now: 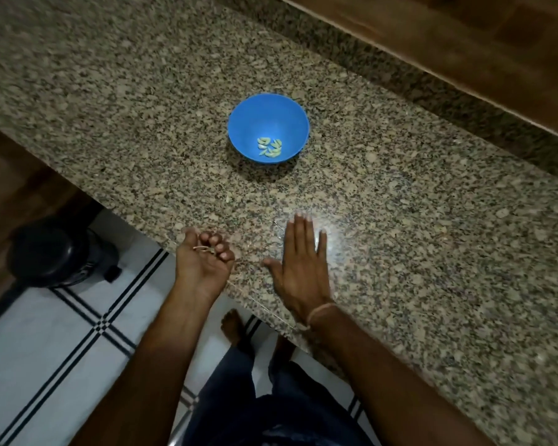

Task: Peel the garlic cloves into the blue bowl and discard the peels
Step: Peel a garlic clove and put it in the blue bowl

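A blue bowl point(268, 111) stands on the granite counter point(400, 220) and holds several pale peeled garlic cloves point(269, 147) at its bottom. My left hand point(203, 262) is cupped palm up at the counter's front edge, fingers curled, with a few thin garlic peels point(203, 249) lying in the palm. My right hand point(298, 265) lies flat, palm down, on the counter just right of the left hand, fingers together and thumb out. A few thin peel scraps point(279, 228) lie on the counter beside its fingers. Both hands are well in front of the bowl.
A black pedal bin point(55, 252) stands on the white tiled floor to the left, below the counter. A wooden ledge point(464, 43) runs along the counter's far side. My legs and bare feet point(232, 326) show under the counter's front edge.
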{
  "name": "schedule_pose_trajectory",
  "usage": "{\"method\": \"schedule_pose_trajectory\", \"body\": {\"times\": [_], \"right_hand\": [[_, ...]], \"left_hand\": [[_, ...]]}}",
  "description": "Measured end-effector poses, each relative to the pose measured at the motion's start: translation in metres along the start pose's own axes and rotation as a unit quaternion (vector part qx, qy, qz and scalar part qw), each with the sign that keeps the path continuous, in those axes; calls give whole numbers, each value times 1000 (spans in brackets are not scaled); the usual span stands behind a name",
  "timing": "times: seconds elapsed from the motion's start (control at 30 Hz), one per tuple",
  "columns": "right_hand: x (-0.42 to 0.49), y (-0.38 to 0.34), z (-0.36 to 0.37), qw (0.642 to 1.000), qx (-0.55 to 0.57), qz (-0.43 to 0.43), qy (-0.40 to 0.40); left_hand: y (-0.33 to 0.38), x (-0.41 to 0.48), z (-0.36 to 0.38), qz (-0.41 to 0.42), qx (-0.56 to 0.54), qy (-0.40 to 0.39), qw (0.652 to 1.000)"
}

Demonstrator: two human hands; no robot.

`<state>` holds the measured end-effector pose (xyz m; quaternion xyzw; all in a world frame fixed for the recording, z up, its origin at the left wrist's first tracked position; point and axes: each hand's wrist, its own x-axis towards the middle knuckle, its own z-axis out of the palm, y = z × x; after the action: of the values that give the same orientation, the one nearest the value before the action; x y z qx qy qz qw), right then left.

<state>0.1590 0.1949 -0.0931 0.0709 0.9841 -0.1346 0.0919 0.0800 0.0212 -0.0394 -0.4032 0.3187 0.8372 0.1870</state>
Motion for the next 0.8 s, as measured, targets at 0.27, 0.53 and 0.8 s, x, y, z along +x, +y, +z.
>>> {"method": "schedule_pose_trajectory", "body": {"times": [0.27, 0.53, 0.8], "right_hand": [[28, 9, -14, 999, 26, -44, -1], [69, 5, -13, 984, -50, -171, -30], [9, 4, -17, 997, 26, -70, -25]], "left_hand": [[17, -3, -18, 12, -16, 12, 1000], [14, -6, -28, 17, -19, 0, 1000], [18, -8, -30, 11, -34, -4, 999]]}}
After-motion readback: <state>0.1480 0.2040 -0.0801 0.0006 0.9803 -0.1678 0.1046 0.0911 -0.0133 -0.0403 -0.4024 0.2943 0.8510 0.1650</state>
